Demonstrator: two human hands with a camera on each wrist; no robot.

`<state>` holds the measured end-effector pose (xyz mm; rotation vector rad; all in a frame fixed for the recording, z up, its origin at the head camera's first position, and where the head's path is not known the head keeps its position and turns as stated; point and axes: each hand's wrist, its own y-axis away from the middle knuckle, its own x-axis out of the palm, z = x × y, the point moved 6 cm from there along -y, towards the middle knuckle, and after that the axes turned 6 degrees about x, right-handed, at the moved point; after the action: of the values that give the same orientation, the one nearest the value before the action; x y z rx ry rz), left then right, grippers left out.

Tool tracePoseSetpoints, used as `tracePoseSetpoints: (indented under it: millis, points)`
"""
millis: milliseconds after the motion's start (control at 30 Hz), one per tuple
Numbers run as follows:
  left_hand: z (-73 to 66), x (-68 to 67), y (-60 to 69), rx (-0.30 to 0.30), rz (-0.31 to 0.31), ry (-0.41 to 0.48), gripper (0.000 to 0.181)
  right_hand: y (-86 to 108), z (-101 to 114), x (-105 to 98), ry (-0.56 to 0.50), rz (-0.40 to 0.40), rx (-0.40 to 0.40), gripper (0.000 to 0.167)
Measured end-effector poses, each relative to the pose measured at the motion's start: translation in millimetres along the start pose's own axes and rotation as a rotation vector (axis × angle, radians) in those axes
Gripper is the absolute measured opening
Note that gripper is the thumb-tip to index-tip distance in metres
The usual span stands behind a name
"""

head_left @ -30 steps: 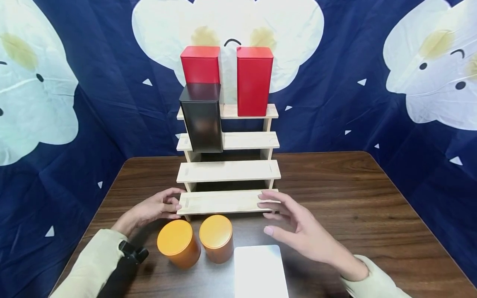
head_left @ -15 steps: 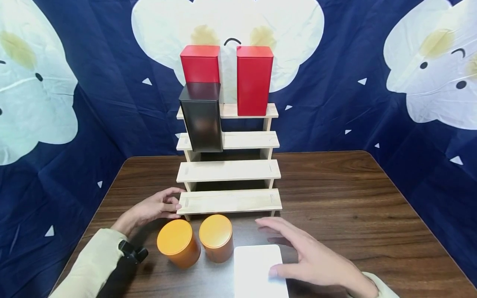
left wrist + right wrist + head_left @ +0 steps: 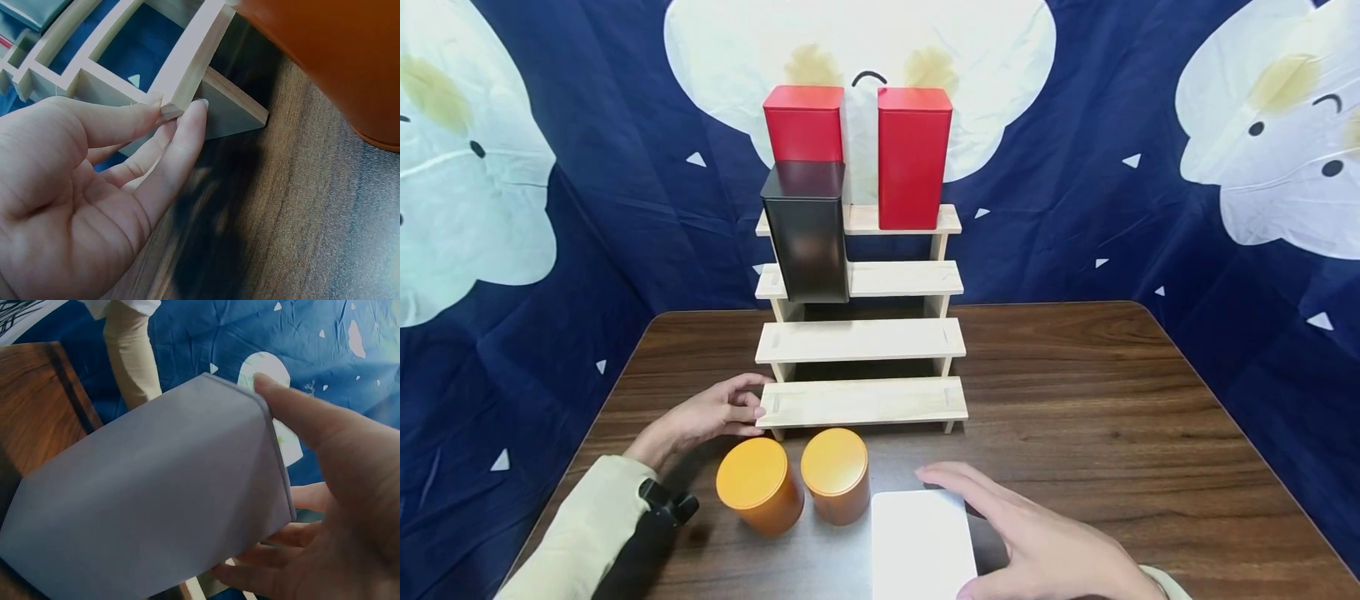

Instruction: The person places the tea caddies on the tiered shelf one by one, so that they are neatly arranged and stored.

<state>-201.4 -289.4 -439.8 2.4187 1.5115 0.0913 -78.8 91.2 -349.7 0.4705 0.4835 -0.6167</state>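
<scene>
My left hand [image 3: 703, 417] pinches the left end of the lowest step of a pale wooden stepped rack [image 3: 861, 402]. In the left wrist view, thumb and fingertips meet on either side of the board's corner. My right hand [image 3: 1045, 542] is beside the right side of a tall white rectangular tin [image 3: 921, 546], fingers spread and gently bent. In the right wrist view the thumb lies at the lid edge of the white tin [image 3: 150, 487], with the other fingers partly hidden behind it; firm contact is unclear. Two orange round canisters [image 3: 752, 473] [image 3: 835, 462] stand before the rack.
On the rack's top step stand two red tins [image 3: 913, 158] [image 3: 805, 125], the left one partly hidden by a black tin [image 3: 807, 233] one step lower. The brown wooden table [image 3: 1075, 400] extends right. A blue cloth [image 3: 1037, 250] with white clouds hangs behind.
My right hand has moved down and toward me, from above the lowest step to beside the white tin. My left hand stays on the rack.
</scene>
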Motion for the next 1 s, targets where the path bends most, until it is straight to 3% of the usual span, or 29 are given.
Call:
tracePoseSetpoints:
  millis: [167, 567, 1000]
  points:
    - [-1.9, 0.2, 0.0, 0.001, 0.001, 0.001, 0.061, 3.2, -5.5, 2.4, -0.084, 0.039, 0.087, 0.092]
    - [-1.9, 0.4, 0.3, -0.001, 0.007, -0.01, 0.061, 8.5, -5.8, 8.5, -0.033, 0.001, 0.047, 0.093]
    - [-1.1, 0.2, 0.7, 0.004, 0.006, -0.001, 0.062, 6.8, -3.6, 7.4, -0.057, -0.036, 0.004, 0.086]
